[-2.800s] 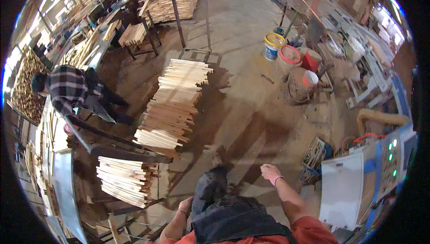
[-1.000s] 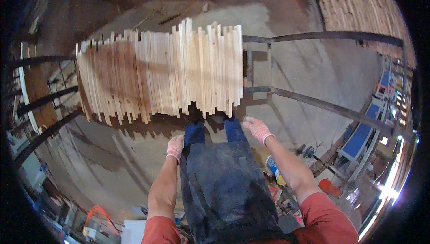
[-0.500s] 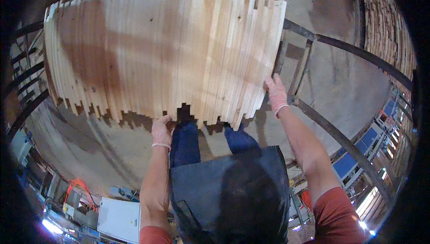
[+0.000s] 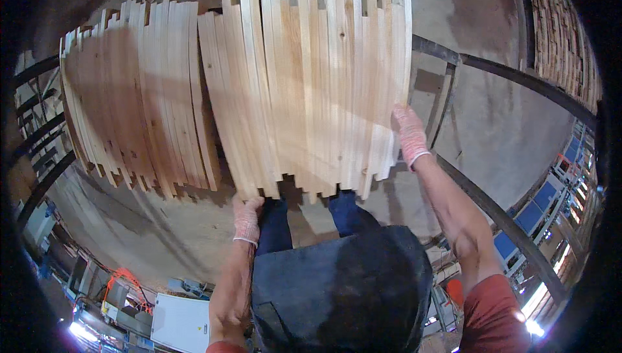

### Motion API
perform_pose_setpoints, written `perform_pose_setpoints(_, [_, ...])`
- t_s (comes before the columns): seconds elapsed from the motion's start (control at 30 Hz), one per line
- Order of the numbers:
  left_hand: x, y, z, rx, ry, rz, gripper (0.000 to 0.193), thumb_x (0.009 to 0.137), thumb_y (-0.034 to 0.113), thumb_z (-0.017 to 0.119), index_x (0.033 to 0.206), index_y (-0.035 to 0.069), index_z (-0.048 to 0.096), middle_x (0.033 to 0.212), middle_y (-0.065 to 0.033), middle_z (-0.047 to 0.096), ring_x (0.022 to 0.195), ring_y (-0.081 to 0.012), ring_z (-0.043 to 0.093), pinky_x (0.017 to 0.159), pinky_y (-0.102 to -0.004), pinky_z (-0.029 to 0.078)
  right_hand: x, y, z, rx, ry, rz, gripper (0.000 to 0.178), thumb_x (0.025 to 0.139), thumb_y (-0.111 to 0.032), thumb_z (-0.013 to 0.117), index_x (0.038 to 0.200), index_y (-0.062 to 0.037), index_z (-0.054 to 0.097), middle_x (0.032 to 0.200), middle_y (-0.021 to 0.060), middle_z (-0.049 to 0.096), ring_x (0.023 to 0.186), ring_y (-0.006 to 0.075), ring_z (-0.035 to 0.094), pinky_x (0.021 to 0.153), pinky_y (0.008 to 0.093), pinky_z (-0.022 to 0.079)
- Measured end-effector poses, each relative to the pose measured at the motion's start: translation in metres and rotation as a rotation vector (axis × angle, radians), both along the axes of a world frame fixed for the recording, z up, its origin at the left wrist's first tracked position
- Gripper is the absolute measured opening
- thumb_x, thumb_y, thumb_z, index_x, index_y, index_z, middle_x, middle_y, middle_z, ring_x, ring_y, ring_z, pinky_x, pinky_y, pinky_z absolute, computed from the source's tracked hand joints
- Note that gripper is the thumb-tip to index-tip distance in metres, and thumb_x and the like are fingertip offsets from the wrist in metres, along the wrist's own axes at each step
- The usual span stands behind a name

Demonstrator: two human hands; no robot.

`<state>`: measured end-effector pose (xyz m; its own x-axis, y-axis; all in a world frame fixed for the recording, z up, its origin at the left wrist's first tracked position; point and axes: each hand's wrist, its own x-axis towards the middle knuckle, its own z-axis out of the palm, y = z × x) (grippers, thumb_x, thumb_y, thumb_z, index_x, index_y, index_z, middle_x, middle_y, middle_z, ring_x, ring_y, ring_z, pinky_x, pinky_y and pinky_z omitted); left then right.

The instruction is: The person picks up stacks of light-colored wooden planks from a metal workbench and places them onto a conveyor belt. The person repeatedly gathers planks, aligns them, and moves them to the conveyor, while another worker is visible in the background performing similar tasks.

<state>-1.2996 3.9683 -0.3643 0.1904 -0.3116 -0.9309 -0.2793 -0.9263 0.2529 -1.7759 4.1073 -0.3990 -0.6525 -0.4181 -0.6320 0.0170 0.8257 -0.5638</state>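
Pale wooden strips with uneven ends lie side by side in two groups, a right group (image 4: 311,94) and a left group (image 4: 139,100), with a dark gap between them. My left hand (image 4: 247,219), in a pink-and-white knit glove, is closed on the near ends of strips at the right group's left side. Some of its fingers are hidden by the wood. My right hand (image 4: 411,134), gloved alike, grips the outer right edge of that group, with part of its fingers out of sight. The right group is slightly tilted against the left one.
Dark metal rails (image 4: 499,220) run out to the right, and more bars (image 4: 42,188) stand at the left. Stacked timber (image 4: 560,35) lies at the far right. A white cabinet (image 4: 180,322) and an orange cable (image 4: 123,280) are at the lower left. My dark apron (image 4: 337,288) hangs close below the strips.
The single row of strips has parted into two groups. The right group's near end has shifted toward me, opening a gap, and both hands have moved slightly right and nearer with it.
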Motion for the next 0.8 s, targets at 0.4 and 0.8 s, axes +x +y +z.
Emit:
perform_pose_setpoints(0.4, [-0.092,-0.186,-0.035,-0.33,0.025,-0.432,0.076,0.095,0.056,0.074,0.138,-0.005,0.064,0.122,-0.0217,0.075,0.11,-0.0302,0.07,0.099,-0.0424,0.053,-0.056,-0.027,-0.01,-0.105,-0.242,-0.132,0.053,0.106,-0.038,0.067,0.145,-0.0014,0.066,0.144,0.012,0.068,0.133,0.0221,0.062,0.117,0.0374,0.045])
perform_pose_setpoints(0.8, [-0.098,-0.188,-0.048,-0.219,0.146,-0.236,0.056,0.097,0.041,0.078,0.128,-0.005,0.069,0.118,-0.0087,0.073,0.106,-0.0199,0.067,0.094,-0.0357,0.054,-0.066,-0.026,-0.05,-0.198,-0.669,-0.56,0.069,0.097,-0.035,0.082,0.154,-0.0051,0.059,0.148,0.009,0.065,0.142,0.0213,0.056,0.123,0.0416,0.044])
